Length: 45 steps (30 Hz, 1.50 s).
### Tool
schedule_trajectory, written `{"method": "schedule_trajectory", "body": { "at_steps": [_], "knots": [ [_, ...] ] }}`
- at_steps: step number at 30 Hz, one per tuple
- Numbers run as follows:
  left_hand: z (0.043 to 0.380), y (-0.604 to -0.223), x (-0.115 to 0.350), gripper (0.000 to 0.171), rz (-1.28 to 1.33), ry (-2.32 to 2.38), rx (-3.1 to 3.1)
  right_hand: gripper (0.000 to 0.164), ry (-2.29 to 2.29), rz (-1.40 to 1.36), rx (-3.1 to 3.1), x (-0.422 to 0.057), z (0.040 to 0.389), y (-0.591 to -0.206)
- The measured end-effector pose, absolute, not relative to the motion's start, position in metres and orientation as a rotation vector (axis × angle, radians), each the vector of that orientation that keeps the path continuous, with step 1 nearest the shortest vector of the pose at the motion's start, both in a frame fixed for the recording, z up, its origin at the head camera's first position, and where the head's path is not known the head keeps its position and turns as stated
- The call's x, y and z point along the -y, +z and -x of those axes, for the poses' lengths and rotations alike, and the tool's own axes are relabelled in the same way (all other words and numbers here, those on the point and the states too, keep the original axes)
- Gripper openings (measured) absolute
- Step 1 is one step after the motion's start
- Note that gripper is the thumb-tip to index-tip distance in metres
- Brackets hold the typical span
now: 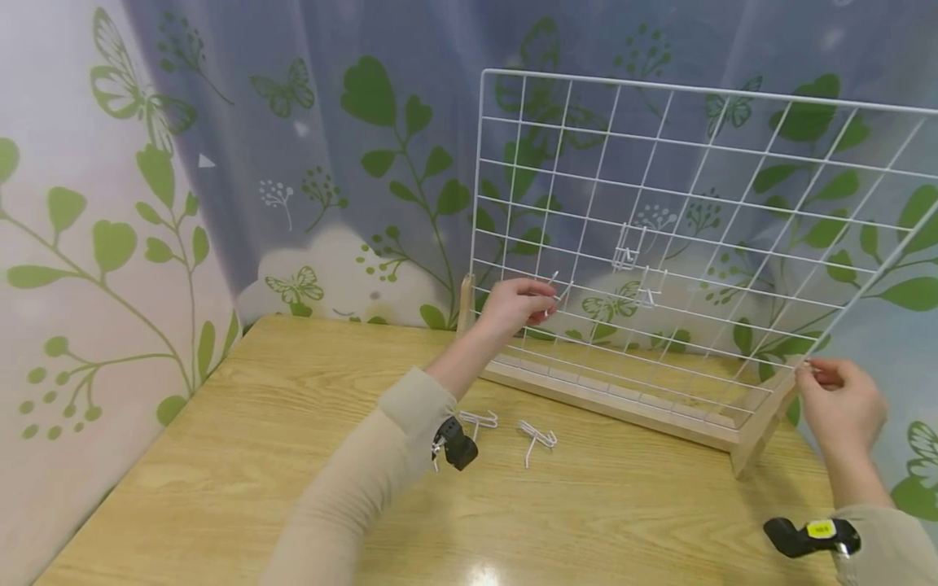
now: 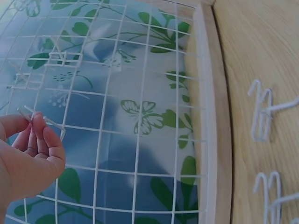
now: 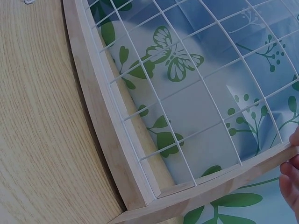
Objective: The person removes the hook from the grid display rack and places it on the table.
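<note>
My left hand (image 1: 515,306) pinches a white wire hook (image 2: 57,125) between thumb and fingers, right at the white wire grid panel (image 1: 689,195). Whether this hook is seated on a wire I cannot tell. The panel stands upright in a wooden stand (image 1: 586,396). At the stand's right end my right hand (image 1: 843,404) grips the top of the wooden side piece (image 3: 233,178), beside the panel's edge; its fingers are partly cut off in the right wrist view. Two more hooks (image 1: 625,255) (image 1: 648,296) hang on the panel, right of my left hand.
On the wooden table (image 1: 220,456), in front of the stand, lie two loose white hooks (image 1: 479,420) (image 1: 538,435), close to my left forearm. A patterned curtain (image 1: 330,163) with green leaves and butterflies hangs behind the table.
</note>
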State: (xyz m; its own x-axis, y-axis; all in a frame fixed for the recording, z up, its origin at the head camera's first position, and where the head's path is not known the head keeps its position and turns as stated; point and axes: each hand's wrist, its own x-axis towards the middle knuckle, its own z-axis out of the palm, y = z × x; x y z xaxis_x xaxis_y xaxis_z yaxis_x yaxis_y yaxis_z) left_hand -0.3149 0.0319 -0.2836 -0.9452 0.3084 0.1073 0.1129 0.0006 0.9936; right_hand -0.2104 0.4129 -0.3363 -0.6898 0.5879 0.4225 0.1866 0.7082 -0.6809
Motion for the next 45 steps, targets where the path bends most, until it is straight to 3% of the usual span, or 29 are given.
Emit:
{"method": "schedule_trajectory", "body": {
  "at_steps": [22, 45],
  "knots": [
    [0.292, -0.309, 0.000, 0.021, -0.509, 1.965, -2.183, 0.035, 0.746, 0.592, 2.262, -0.412, 0.212, -0.340],
    [0.269, -0.363, 0.023, 0.020, -0.445, 1.947, -2.204, 0.036, 0.717, 0.586, 2.247, -0.411, 0.211, -0.340]
  ]
}}
